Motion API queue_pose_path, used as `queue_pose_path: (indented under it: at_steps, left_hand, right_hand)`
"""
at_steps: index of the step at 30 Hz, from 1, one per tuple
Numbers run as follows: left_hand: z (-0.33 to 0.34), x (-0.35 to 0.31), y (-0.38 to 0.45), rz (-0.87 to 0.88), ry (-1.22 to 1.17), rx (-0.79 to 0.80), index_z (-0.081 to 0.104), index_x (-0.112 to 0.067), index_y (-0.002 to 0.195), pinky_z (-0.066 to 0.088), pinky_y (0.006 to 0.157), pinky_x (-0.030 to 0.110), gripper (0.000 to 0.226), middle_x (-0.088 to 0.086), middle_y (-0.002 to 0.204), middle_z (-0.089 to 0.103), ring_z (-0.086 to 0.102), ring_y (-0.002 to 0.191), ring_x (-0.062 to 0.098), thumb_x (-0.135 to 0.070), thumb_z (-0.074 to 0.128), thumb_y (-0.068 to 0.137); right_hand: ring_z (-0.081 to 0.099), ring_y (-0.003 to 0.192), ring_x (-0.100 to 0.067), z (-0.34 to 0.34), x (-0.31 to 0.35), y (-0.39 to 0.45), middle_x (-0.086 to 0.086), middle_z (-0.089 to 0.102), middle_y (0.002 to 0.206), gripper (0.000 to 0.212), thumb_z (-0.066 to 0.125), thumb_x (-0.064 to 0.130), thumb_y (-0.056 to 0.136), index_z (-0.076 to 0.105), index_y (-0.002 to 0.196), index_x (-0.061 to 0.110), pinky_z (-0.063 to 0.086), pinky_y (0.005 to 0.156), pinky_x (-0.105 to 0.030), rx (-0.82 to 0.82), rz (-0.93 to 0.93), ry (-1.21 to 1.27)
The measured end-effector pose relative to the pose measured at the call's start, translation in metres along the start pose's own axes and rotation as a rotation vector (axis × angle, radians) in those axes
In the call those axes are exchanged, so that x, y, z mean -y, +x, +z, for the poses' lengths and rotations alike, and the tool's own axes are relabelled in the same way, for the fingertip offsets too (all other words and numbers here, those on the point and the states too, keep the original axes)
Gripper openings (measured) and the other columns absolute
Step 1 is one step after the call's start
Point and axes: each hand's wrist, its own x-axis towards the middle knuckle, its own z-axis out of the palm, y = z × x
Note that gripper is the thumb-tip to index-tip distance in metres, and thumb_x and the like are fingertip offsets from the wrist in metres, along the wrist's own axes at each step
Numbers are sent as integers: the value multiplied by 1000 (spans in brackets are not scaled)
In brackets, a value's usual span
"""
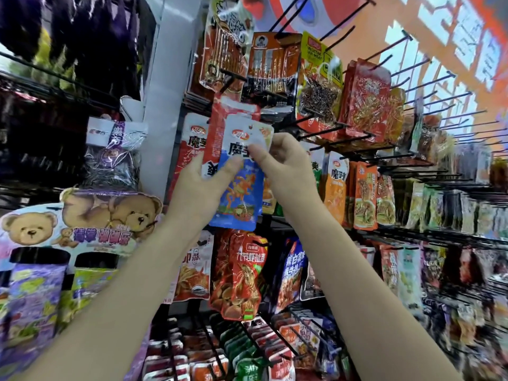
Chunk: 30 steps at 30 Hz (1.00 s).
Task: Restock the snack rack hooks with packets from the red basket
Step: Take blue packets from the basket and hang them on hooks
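We've got both hands up at the snack rack (357,149); our left hand (204,185) grips a blue packet (242,193) and a red packet (217,133) behind it; our right hand (286,163) pinches the blue packet's white top, near the rack's left edge; red basket not visible.
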Motion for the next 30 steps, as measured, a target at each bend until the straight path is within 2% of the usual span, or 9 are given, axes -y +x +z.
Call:
queue_pose_path:
  at_steps: [3,5,7,10,16,21,24,27,30]
  left_hand:
    - [-9,3,1,-5,35,-46,65,-34,102,46,58,7,12,-20,78,70,62,65,-12,-42,56,101]
    - [-16,5,2,-21,-12,-75,66,-33,102,51,58,11,14,-20,76,73,68,69,-4,-42,55,101]
    - [-20,5,3,-36,-39,-91,66,-32,106,59,66,21,16,-16,82,76,73,75,6,-43,56,101]
    - [-20,4,7,-45,-56,-69,66,-29,109,62,70,30,17,-12,86,78,74,77,10,-41,56,102]
    - [-20,3,8,-45,-73,-61,66,-30,104,61,69,32,14,-11,85,78,75,76,12,-40,56,101]
    - [-21,5,6,-31,-76,-39,66,-33,101,58,67,25,12,-18,81,76,73,73,4,-40,56,101]
    - [-21,3,4,-27,-87,-29,67,-31,100,57,62,24,11,-15,80,77,73,70,7,-37,57,101]
    - [-24,3,4,-17,-67,-22,72,-31,95,61,74,38,12,-8,87,78,74,78,14,-37,62,98]
    - [-30,1,5,6,-37,-20,76,-31,88,60,80,51,10,-5,88,79,74,80,18,-35,68,93]
  right_hand:
    - [64,78,-22,-14,-9,9,-9,66,85,19,61,12,99,51,112,21,56,72,-42,-74,54,191]
    - [50,73,-31,-23,-14,13,-19,48,75,36,61,12,98,50,123,35,47,73,-41,-97,45,243]
    - [39,75,-31,-24,-16,17,-15,41,79,36,60,16,97,58,120,43,40,71,-41,-78,19,213]
    - [30,69,-24,-15,-7,21,-6,37,69,20,56,17,102,67,109,33,34,62,-30,-80,46,95]
    - [35,70,-27,3,-3,32,-12,41,79,9,65,26,97,71,98,32,35,65,-40,-120,27,119]
    - [45,75,-22,3,-7,33,-12,51,82,11,68,21,96,71,96,32,42,69,-38,-121,9,152]
    - [38,72,-24,3,-13,30,-13,42,76,15,67,21,96,69,103,34,37,67,-37,-109,24,144]
    - [43,68,-19,6,-18,33,-6,44,73,18,67,22,96,69,112,28,39,64,-25,-107,57,38]
    - [49,76,-8,8,-16,33,6,54,92,32,67,29,96,66,126,19,36,60,-11,-154,-94,-404]
